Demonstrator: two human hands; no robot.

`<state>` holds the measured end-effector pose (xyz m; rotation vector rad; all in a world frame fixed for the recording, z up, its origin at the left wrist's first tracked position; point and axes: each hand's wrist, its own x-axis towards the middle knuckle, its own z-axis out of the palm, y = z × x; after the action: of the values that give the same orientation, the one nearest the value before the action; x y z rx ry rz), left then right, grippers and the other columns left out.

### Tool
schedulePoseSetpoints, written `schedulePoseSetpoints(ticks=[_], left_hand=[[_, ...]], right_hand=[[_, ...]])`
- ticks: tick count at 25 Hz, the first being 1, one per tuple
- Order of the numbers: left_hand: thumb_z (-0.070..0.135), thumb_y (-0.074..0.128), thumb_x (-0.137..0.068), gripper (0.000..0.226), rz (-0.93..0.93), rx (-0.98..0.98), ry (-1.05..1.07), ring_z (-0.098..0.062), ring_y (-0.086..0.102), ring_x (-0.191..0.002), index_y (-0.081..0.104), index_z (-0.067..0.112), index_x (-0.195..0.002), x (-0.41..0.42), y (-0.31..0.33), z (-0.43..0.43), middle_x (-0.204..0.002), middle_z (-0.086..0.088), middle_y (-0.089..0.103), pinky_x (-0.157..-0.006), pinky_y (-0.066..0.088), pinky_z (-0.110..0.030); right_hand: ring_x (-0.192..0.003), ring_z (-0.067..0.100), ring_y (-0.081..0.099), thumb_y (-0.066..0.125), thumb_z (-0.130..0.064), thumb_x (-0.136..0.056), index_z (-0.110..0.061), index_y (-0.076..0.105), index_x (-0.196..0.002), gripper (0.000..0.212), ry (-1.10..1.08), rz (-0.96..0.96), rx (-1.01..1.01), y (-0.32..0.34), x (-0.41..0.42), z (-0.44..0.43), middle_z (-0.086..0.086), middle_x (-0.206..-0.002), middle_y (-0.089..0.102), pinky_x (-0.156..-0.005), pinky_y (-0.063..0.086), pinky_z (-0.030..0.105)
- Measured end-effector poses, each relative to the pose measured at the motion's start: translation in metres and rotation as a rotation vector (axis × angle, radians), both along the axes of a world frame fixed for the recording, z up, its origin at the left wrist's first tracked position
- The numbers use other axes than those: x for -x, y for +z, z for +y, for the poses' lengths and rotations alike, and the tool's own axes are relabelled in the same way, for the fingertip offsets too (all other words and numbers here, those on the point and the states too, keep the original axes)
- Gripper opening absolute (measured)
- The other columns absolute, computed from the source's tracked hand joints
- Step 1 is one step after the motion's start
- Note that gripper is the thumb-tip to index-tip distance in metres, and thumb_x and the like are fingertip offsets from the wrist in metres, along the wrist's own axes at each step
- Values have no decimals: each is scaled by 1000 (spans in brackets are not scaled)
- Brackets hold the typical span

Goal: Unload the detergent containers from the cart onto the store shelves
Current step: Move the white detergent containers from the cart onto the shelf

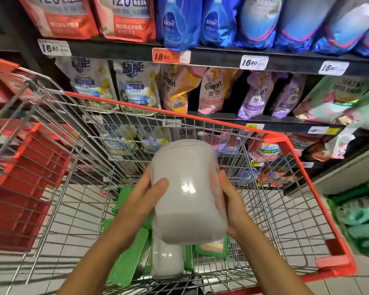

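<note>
Lining black store shelves [222, 53], Comfort pouches [212, 92] face a red-rimmed wire cart [275, 138]. Above it, a pale grey detergent container [188, 188] is gripped on opposite sides by the left hand [141, 201] and right hand [232, 201]. Price tags [164, 56] read 16.90 and 18.90.

Your wire cart [222, 123] stands on the tiled floor [73, 209]. On its bottom lie green packs [132, 256], a white container [167, 258] on its side and a pink pack [213, 246]. Beyond it, the upper shelf [222, 58] carries red pouches [62, 18] and blue pouches [179, 22]. The lower shelf [285, 122] carries white pouches [136, 86], pink pouches [211, 92] and purple pouches [254, 96].
</note>
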<state>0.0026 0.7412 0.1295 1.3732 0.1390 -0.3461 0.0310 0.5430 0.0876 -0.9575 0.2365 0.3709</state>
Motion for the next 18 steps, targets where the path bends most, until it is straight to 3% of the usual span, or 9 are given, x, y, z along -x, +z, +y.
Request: schedulePoseSetpoints(ticks=[2, 5, 8, 12, 14, 18], left_hand=[[63, 70, -52, 78, -41, -105, 17, -10, 69, -97, 51, 50, -127, 0, 5, 2, -115, 14, 68, -68, 57, -21], [63, 76, -39, 108, -79, -270, 293, -20, 62, -108, 40, 35, -137, 7, -3, -9, -126, 5, 58, -91, 54, -45], [60, 81, -35, 109, -115, -281, 360, -21, 63, -107, 43, 38, -135, 11, -5, -7, -124, 7, 60, -88, 54, -51], [44, 86, -42, 84, -132, -113, 369, -24, 71, -95, 59, 37, -121, 11, 2, 20, -111, 1, 71, -68, 60, -45], [37, 84, -48, 78, -158, -26, 376, -29, 71, -94, 61, 31, -122, 13, 7, 32, -111, -5, 72, -64, 59, -41], [31, 82, -52, 77, -182, 54, 415, -34, 71, -92, 60, 22, -125, 25, 13, 54, -112, -13, 70, -61, 58, -38]], right_hand=[[-95, 21, 70, 83, -41, -61, -20, 59, -125, 71, -92, -124, 130, 5, 1, 4, 7, -109, 71, -72, 56, 31], [-95, 18, 71, 87, -39, -57, -32, 61, -115, 64, -119, -297, 369, 19, 5, 17, 0, -106, 72, -71, 56, 27], [-93, 14, 71, 86, -43, -60, -34, 60, -112, 59, -124, -352, 445, 28, 16, 31, -4, -104, 72, -72, 57, 26], [-91, 19, 72, 73, -40, -76, -30, 60, -121, 48, -81, -310, 405, 36, 24, 27, 1, -107, 72, -69, 57, 29], [-89, 19, 72, 74, -35, -75, -28, 60, -123, 50, -68, -276, 403, 41, 22, 25, 3, -109, 71, -67, 57, 28], [-97, 24, 69, 70, -24, -77, -26, 56, -126, 51, 48, -217, 71, 44, 21, 51, 10, -119, 67, -72, 57, 33]])
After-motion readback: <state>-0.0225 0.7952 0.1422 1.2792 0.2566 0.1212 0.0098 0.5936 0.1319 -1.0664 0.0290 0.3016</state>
